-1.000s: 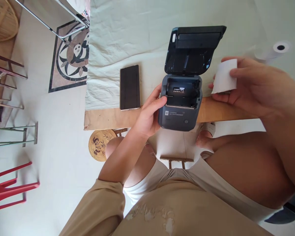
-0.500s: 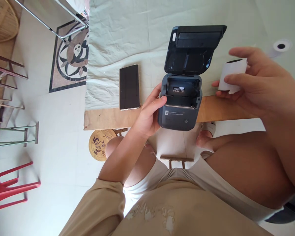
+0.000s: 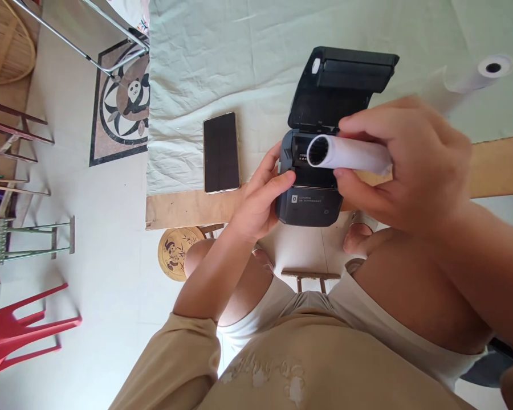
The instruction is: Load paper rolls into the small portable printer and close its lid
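A dark grey portable printer [image 3: 310,202] sits at the table's near edge with its lid [image 3: 346,77] flipped up and its paper bay exposed. My left hand [image 3: 260,199] grips the printer's left side. My right hand [image 3: 406,162] holds a white paper roll [image 3: 346,155] sideways just above the open bay, its hollow core facing left. The roll and my fingers hide most of the bay.
A black smartphone [image 3: 220,152] lies face up left of the printer on the pale green cloth [image 3: 222,62]. A second paper roll [image 3: 481,73] lies at the far right. A red plastic chair [image 3: 17,333] and round panda stool [image 3: 177,250] stand on the floor.
My right hand has carried the paper roll from the right side leftward to just over the printer's open bay, turning it sideways. My left hand stays on the printer.
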A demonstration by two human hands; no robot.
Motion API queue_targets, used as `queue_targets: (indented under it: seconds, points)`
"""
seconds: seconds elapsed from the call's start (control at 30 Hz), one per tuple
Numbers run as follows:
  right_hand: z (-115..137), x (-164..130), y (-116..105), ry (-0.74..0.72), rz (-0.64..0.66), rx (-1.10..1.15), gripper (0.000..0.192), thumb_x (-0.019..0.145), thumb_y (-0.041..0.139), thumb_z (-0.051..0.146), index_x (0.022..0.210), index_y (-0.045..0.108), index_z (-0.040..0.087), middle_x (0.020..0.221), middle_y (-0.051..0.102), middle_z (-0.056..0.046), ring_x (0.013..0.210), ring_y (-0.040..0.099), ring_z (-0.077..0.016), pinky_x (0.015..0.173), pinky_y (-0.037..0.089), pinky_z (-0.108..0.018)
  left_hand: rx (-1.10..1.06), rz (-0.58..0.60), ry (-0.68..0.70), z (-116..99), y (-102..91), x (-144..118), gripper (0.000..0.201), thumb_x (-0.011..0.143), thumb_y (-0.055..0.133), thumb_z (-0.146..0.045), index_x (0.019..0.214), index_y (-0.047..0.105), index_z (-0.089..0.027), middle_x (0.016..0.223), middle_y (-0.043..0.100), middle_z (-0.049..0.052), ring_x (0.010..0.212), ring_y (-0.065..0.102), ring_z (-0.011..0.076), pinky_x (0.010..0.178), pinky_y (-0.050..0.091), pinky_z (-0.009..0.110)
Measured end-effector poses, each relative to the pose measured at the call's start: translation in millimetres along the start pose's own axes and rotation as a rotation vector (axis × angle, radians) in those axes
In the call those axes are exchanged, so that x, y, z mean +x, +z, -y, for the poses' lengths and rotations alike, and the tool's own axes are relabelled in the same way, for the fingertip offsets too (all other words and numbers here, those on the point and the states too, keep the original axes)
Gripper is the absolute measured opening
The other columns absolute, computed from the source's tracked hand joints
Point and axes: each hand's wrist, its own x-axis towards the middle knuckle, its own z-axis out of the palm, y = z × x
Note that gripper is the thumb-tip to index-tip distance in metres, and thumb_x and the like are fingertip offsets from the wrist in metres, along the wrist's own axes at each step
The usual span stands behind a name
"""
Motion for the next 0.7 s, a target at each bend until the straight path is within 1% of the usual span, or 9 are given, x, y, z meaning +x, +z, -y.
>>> queue_targets:
  seconds: [0.07,0.13,0.23,0.3,0.37,0.5,0.53,0.6,0.7]
  points:
    - [-4.2,3.1,5.0,0.051,0.017,0.005,0.018,0.106,0.075,0.038,0.123,0.079,0.033,0.141,0.083,-0.006,0.146,0.083,-0.0339,0.142,0.069,-0.065,0.017,0.014,0.019,0.4,-2.1,-0.5,0.078,0.094,0.108,-0.072,0.155,0.077,-0.034,0.156,0.092,0.006,0.151,0.09,0.0424,0.119,0.076,0.049]
    - [-14.2,4.1,4.6,0.15,0.041,0.065,0.026,0.107,0.08,0.04,0.132,0.079,0.034,0.141,0.081,-0.008,0.152,0.081,-0.0364,0.137,0.072,-0.063,0.033,0.036,0.027,1.0,-5.2,-0.8,0.08,0.094,0.107,-0.071,0.156,0.075,-0.033,0.152,0.093,0.006,0.14,0.093,0.0389,0.111,0.077,0.046]
    - [-32.8,2.2,-1.8,0.264,0.102,0.177,0.037,0.111,0.083,0.049,0.146,0.077,0.037,0.139,0.08,-0.01,0.159,0.078,-0.0385,0.116,0.08,-0.054,0.043,0.055,0.021,1.8,-9.0,-0.5,0.084,0.095,0.107,-0.07,0.161,0.073,-0.031,0.146,0.094,0.006,0.132,0.095,0.0366,0.106,0.077,0.044]
    - [-42.0,-0.7,-5.4,0.231,0.113,0.16,0.039,0.115,0.081,0.053,0.15,0.077,0.037,0.137,0.081,-0.011,0.153,0.081,-0.0368,0.106,0.081,-0.049,0.038,0.063,0.02,2.1,-10.0,0.0,0.083,0.096,0.106,-0.069,0.163,0.072,-0.031,0.146,0.095,0.006,0.135,0.095,0.037,0.11,0.077,0.045]
    - [-45.9,-4.3,-6.3,0.13,0.095,0.076,0.038,0.118,0.079,0.054,0.152,0.078,0.038,0.136,0.082,-0.01,0.146,0.083,-0.0346,0.105,0.08,-0.049,0.033,0.073,0.02,2.3,-9.7,0.3,0.082,0.095,0.106,-0.068,0.162,0.074,-0.032,0.149,0.094,0.006,0.14,0.094,0.0382,0.117,0.077,0.047]
    - [-40.9,-11.8,-2.0,-0.131,0.04,-0.127,0.033,0.12,0.079,0.05,0.151,0.083,0.038,0.136,0.085,-0.009,0.141,0.084,-0.0312,0.11,0.077,-0.049,0.026,0.07,0.016,2.2,-6.8,0.1,0.086,0.092,0.108,-0.068,0.162,0.074,-0.033,0.158,0.092,0.007,0.157,0.088,0.0437,0.129,0.075,0.054]
    - [-38.5,-13.2,-0.5,-0.217,0.018,-0.177,0.028,0.121,0.079,0.046,0.148,0.084,0.038,0.135,0.086,-0.007,0.138,0.084,-0.0291,0.11,0.076,-0.048,0.02,0.062,0.015,2.1,-6.0,0.0,0.088,0.091,0.108,-0.069,0.163,0.074,-0.032,0.159,0.091,0.008,0.161,0.085,0.0456,0.131,0.074,0.056]
    - [-33.7,-15.3,2.7,-0.458,-0.036,-0.268,0.019,0.12,0.082,0.033,0.138,0.084,0.037,0.129,0.088,-0.003,0.125,0.085,-0.0229,0.105,0.074,-0.042,0.0,0.044,0.013,1.9,-5.0,0.1,0.093,0.09,0.108,-0.072,0.166,0.072,-0.03,0.159,0.09,0.01,0.166,0.082,0.0481,0.133,0.073,0.058]
    - [-27.2,-16.4,9.3,-0.764,-0.073,-0.362,0.021,0.116,0.087,0.017,0.128,0.076,0.03,0.12,0.091,0.003,0.106,0.08,-0.0177,0.091,0.067,-0.04,-0.034,0.036,0.03,2.6,-6.7,1.2,0.097,0.09,0.106,-0.075,0.167,0.068,-0.03,0.155,0.091,0.01,0.163,0.084,0.0458,0.127,0.075,0.054]
